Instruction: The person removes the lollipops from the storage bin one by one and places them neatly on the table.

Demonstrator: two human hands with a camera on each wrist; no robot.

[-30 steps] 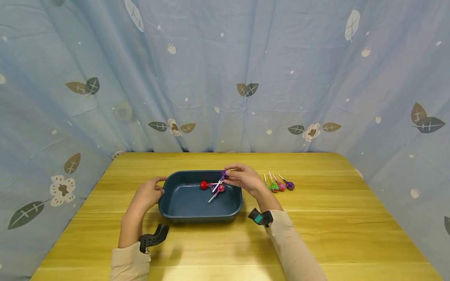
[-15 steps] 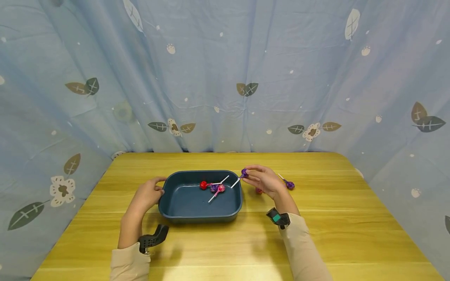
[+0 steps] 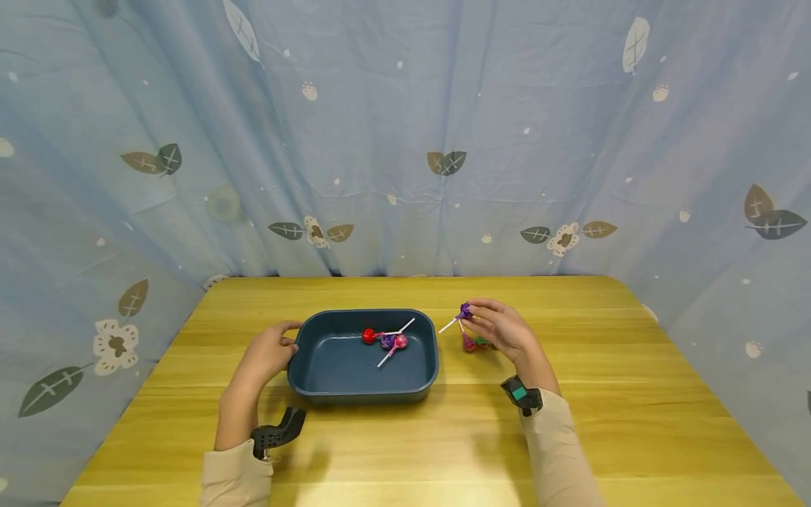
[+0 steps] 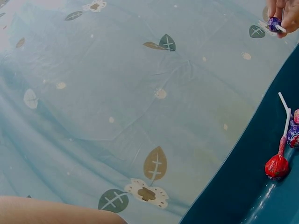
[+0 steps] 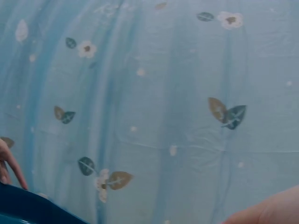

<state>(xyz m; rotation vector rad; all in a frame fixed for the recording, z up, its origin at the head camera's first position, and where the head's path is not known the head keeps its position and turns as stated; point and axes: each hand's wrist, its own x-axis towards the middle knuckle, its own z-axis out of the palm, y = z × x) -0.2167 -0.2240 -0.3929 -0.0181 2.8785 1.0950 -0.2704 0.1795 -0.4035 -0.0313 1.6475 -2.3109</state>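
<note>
My right hand (image 3: 507, 329), right of the tray, pinches a purple-wrapped lollipop (image 3: 465, 311) by its candy end, the white stick pointing down and left. The same lollipop (image 4: 274, 24) shows at the top right of the left wrist view. With its fingers at the left rim, my left hand (image 3: 269, 351) holds the dark blue tray (image 3: 342, 391). Inside lie a red lollipop (image 3: 369, 336), a purple lollipop (image 3: 388, 342) and a pink lollipop (image 3: 400, 341), sticks crossing. Beneath my right hand, a pink lollipop (image 3: 469, 343) and a green lollipop (image 3: 483, 343) lie on the table, partly hidden.
The wooden table (image 3: 380, 451) spreads around the tray, its back edge close to a blue patterned curtain (image 3: 405, 141). Black cameras are strapped to both wrists, including the left wrist camera (image 3: 279, 431). The tray's rim (image 5: 37, 200) shows in the right wrist view.
My right hand has moved right with the purple lollipop, from over the tray to above the lollipops on the table, covering some. The left hand and tray stay put.
</note>
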